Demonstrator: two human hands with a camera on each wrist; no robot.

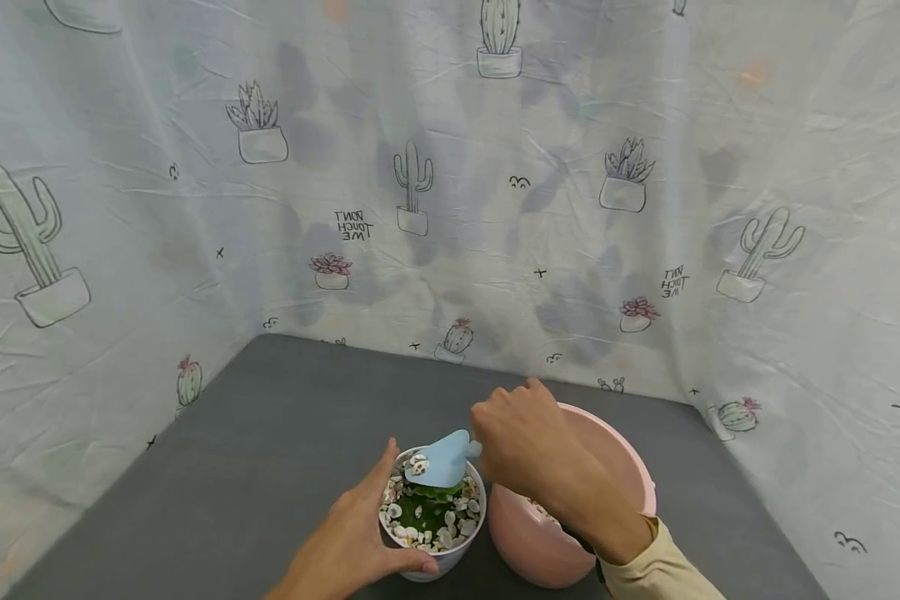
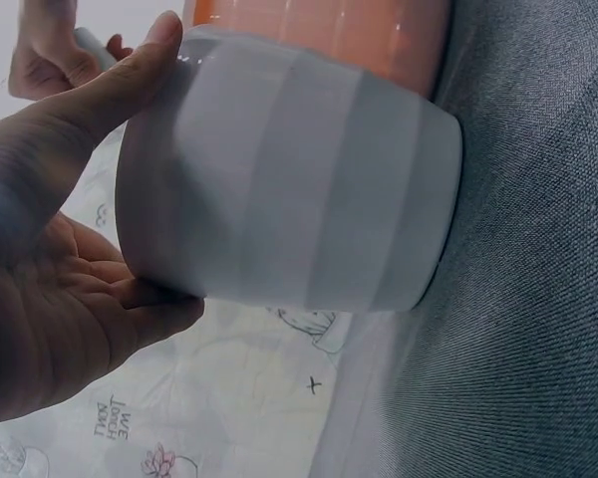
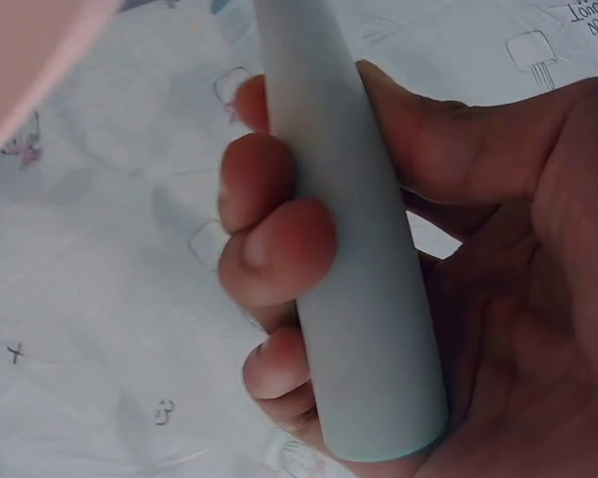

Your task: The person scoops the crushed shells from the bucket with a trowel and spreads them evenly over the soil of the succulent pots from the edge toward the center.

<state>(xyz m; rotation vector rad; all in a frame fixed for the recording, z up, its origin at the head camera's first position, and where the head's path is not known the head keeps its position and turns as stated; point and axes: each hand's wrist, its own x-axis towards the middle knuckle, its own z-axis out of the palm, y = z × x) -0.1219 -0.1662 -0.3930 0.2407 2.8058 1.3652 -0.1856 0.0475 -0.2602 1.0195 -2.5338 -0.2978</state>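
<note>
My left hand holds a white plant pot, thumb on the near side and fingers on the far side. The pot stands upright on the grey surface. Inside it, white pebbles surround a green plant. My right hand grips a light blue scoop by its thick pale handle, fingers wrapped round it. Over the pot, the blade of the scoop tilts down to the left, with a few pebbles at its tip. Part of the plant is hidden beneath the blade.
A pink bowl stands just right of the pot, partly covered by my right forearm, with some pebbles visible inside. Grey cloth covers the table. Pale curtains printed with cacti enclose the back and sides.
</note>
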